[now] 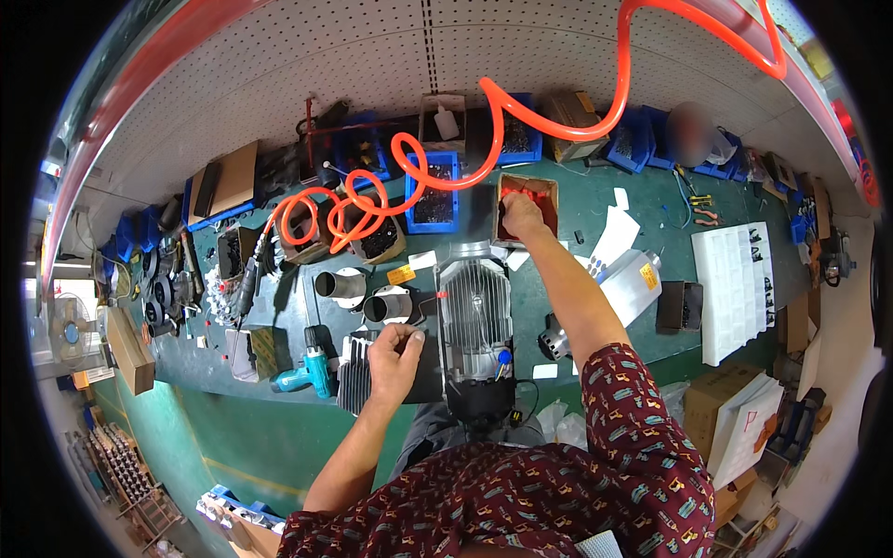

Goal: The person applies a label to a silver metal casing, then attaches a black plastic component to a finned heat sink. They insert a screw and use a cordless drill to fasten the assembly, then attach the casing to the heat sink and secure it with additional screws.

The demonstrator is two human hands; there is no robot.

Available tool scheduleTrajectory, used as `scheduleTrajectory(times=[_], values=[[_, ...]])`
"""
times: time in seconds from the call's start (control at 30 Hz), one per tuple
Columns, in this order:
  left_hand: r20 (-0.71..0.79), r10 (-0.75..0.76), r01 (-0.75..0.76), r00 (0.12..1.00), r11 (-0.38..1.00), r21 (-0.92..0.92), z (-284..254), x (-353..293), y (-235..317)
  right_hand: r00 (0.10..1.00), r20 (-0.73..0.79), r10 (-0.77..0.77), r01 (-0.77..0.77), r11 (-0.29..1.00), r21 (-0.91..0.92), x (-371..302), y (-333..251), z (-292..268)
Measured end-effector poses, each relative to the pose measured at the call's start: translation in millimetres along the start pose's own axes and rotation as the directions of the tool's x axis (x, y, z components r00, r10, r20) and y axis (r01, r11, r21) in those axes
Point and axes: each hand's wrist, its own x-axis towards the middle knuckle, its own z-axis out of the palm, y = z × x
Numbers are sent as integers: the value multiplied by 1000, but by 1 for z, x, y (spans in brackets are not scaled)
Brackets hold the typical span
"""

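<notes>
My right hand [523,218] reaches into a cardboard box [499,231] of small red parts [538,197]. Its fingers are drawn together and point down among the parts; whatever they grip is hidden. My left hand [393,365] is closed above a dark finned metal block [353,374], thumb against the curled fingers. Anything inside it is too small to make out. Between my arms lies a silver finned housing [476,307] with a black end piece [481,400] toward me. Beyond the left hand are two short metal tubes with flanges, one [387,305] nearer than the other [340,286].
A teal cordless drill [314,372] rests left of the finned block. An orange coiled air hose [512,107] hangs across the bench. Blue bins [433,219] of screws line the back. Rightward lie a silver housing [631,286], a small dark box [680,307] and a white foam tray [730,298].
</notes>
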Motion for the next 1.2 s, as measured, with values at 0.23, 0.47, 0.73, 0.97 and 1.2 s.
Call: scheduleTrajectory(times=[0.23,0.47,0.73,0.97,1.2], values=[[13,32,-32,999,999,-32,7,-8,7,991,-135,-17,35,991,133,-2,29,-14],[81,82,-78,993,996,-54,18,-5,24,992,-128,-12,35,983,178,-20,28,-32],[93,29,-27,995,999,-22,13,-39,9,1000,0,-12,12,999,37,-2,11,-8],[103,45,-47,994,999,10,11,-44,2,993,-19,-120,116,982,-148,-6,13,-6],[91,48,-51,995,998,23,9,-42,11,987,-160,-9,39,982,184,-28,13,-30]])
